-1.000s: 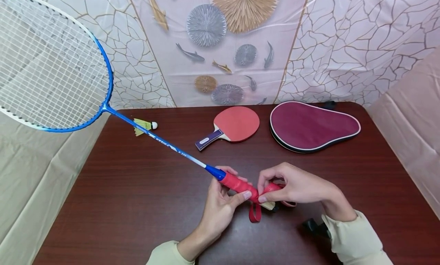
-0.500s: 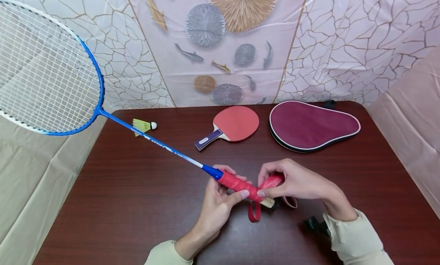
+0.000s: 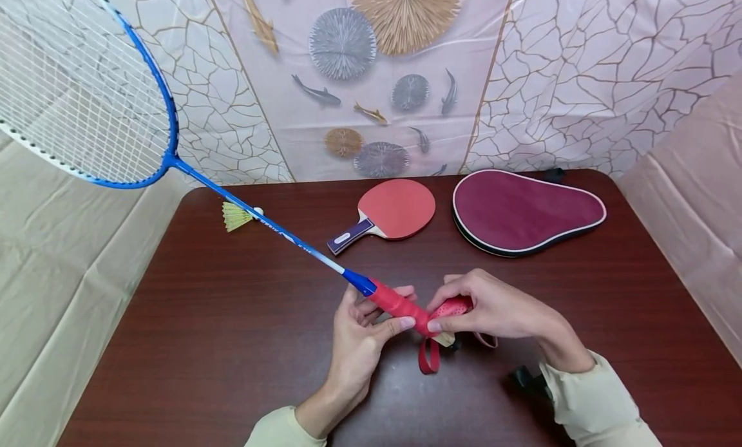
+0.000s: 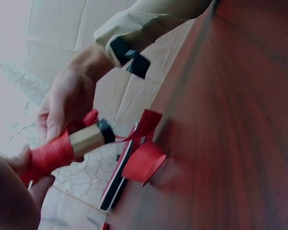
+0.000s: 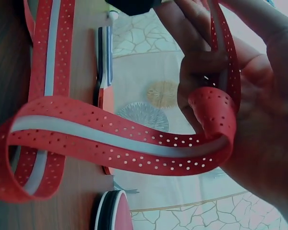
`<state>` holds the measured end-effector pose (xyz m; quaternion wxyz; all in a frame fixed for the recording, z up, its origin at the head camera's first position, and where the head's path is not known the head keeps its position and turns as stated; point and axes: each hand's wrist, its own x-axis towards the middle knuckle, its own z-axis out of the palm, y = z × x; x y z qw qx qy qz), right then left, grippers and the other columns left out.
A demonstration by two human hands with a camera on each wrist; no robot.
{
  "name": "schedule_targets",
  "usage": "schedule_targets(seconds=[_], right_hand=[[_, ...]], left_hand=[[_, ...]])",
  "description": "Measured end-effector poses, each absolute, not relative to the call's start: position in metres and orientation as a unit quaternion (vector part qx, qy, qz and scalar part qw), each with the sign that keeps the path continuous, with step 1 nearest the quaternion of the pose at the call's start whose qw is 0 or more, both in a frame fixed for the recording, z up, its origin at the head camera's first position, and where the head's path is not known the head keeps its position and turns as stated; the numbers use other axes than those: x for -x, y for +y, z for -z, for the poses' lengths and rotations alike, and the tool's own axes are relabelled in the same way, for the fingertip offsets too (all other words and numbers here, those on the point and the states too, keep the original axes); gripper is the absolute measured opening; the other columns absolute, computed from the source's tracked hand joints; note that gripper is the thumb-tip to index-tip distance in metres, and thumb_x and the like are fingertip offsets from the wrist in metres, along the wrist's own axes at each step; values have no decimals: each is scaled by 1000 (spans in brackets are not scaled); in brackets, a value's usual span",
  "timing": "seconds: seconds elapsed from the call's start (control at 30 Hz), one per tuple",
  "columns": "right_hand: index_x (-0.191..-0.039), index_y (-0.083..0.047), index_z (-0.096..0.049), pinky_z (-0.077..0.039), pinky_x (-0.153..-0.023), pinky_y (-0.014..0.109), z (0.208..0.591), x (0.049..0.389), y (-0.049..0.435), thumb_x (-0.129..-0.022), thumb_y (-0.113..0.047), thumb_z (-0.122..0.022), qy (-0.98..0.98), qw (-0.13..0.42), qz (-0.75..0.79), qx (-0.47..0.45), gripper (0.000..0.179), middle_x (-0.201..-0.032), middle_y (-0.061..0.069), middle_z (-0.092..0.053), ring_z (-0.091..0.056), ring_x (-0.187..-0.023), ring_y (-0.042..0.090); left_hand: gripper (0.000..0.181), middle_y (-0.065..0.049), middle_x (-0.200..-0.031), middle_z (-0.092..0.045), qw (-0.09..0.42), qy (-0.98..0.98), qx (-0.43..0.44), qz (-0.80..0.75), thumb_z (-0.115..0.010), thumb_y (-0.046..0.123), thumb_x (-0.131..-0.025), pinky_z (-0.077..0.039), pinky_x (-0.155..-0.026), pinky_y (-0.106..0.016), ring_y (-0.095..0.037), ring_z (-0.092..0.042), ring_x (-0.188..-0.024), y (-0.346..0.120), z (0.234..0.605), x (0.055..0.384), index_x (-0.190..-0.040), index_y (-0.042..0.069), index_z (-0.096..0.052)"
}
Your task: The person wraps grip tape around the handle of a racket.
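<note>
Head view: left hand (image 3: pixel 357 345) round racket handle (image 3: pixel 399 308), right hand (image 3: pixel 495 307) tight on red tape (image 3: pixel 454 307)

Red tape (image 5: pixel 120 156) — perforated, smooth, matt; tabletop (image 3: pixel 232 318) — wood-grained, faintly glossy.

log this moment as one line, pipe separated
left hand: holds racket handle | right hand: pinches red tape | handle end: unwrapped | shuttlecock, paddle, case: on table

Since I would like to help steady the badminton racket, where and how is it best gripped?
Probably pinch the slim blue shaft from the person's left: it slants bare between the strung head and the handle, which the left hand and right hand occupy.
</note>
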<state>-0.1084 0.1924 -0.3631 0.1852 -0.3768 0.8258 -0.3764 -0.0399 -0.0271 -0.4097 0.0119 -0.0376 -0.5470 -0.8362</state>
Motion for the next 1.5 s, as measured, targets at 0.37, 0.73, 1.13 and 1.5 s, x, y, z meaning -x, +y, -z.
schedule_targets(seconds=[0.37,0.73,1.13,1.5], right_hand=[[-85,-30,-71,-45,-56,22,371,110,183,-76,-36,-85,862,106,332,367,17,-75,-19,-62,-53,-72,7],[-85,-33,-70,-45,-57,23,372,107,179,-73,-44,-86,875,100,332,337,22,-78,-16,-62,-54,-68,6],[-87,-28,-65,-48,-43,27,361,106,190,-82,-32,-81,846,161,376,341,17,-81,-6,-59,-57,-51,10],[-94,-30,-68,-50,-53,24,364,107,191,-85,-27,-79,844,130,380,356,15,-87,-9,-61,-55,-77,10]], left_hand=[[67,-9,-116,-68,3,-589,24,808,-78,3,-83,-57,-79,-40,-30,-68,-101,-17,416,32,-138,23,-44],[62,-11,-111,-70,19,-598,42,800,-76,4,-85,-57,-78,-36,-30,-68,-99,-22,420,37,-135,15,-42],[63,-20,-117,-65,5,-558,43,828,-73,-1,-86,-57,-78,-43,-34,-65,-103,-21,418,37,-136,11,-36],[63,-22,-123,-61,-30,-525,46,849,-70,-1,-88,-56,-80,-45,-37,-60,-110,-24,417,38,-136,9,-30]])
